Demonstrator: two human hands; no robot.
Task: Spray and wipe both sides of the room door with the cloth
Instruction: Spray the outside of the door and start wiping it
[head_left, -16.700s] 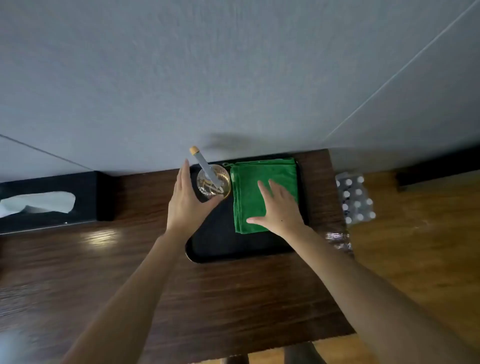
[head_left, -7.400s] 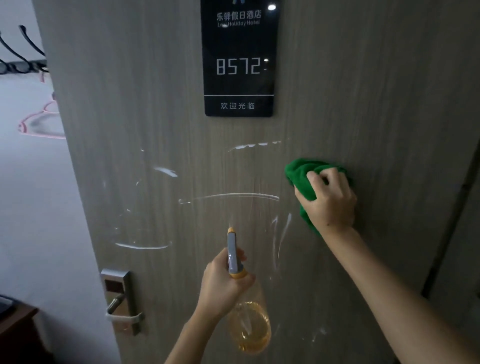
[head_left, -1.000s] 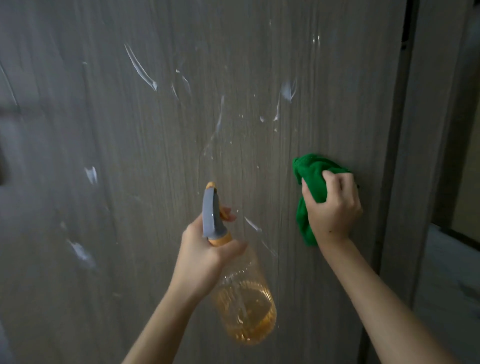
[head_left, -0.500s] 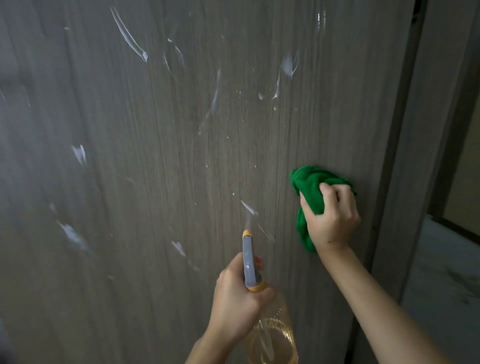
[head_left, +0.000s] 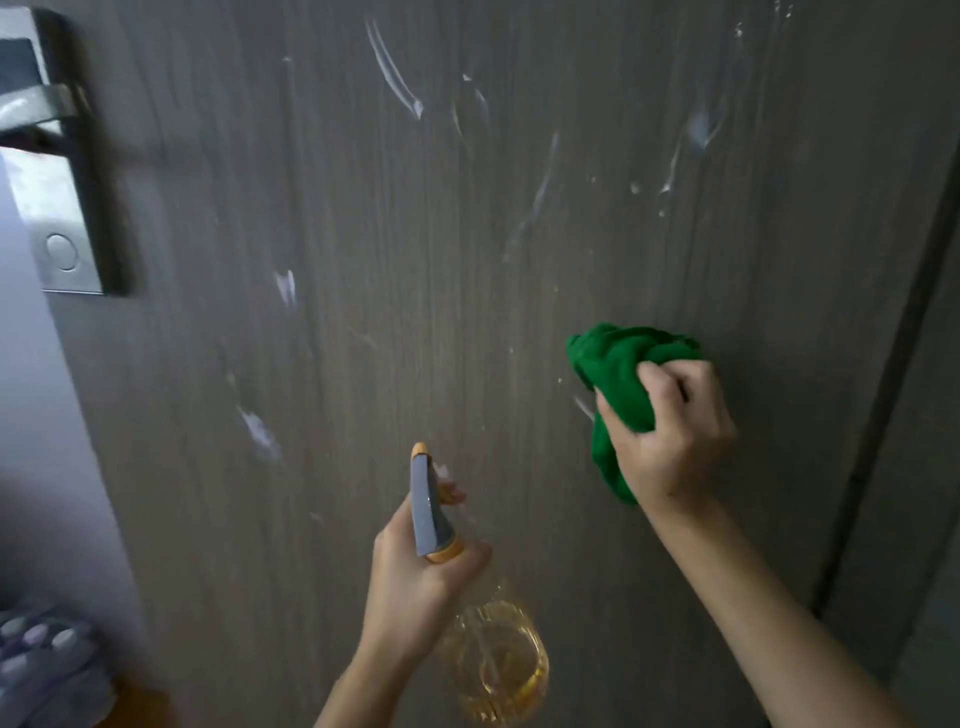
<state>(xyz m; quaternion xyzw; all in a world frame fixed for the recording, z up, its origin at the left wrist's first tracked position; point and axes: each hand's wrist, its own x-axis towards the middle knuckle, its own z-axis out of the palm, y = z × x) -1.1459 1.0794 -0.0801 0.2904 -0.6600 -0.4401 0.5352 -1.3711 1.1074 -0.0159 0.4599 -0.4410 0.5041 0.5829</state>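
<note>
The grey wood-grain door (head_left: 415, 260) fills the view, marked with white wet streaks and droplets. My right hand (head_left: 670, 431) grips a bunched green cloth (head_left: 618, 374) and holds it against the door at the right. My left hand (head_left: 421, 582) grips the neck of a clear spray bottle (head_left: 493, 670) with amber liquid. Its grey and orange spray head (head_left: 428, 509) points up at the door, with a finger on the trigger.
A metal lock plate with a lever handle (head_left: 47, 156) sits at the door's left edge. The door frame (head_left: 893, 415) runs down the right side. A pack of bottles (head_left: 47, 660) lies low at the left by a pale wall.
The view has swung left and down, bringing the lock plate into sight. The cloth hand has slid a little lower on the door. The bottle stays low in front of the door.
</note>
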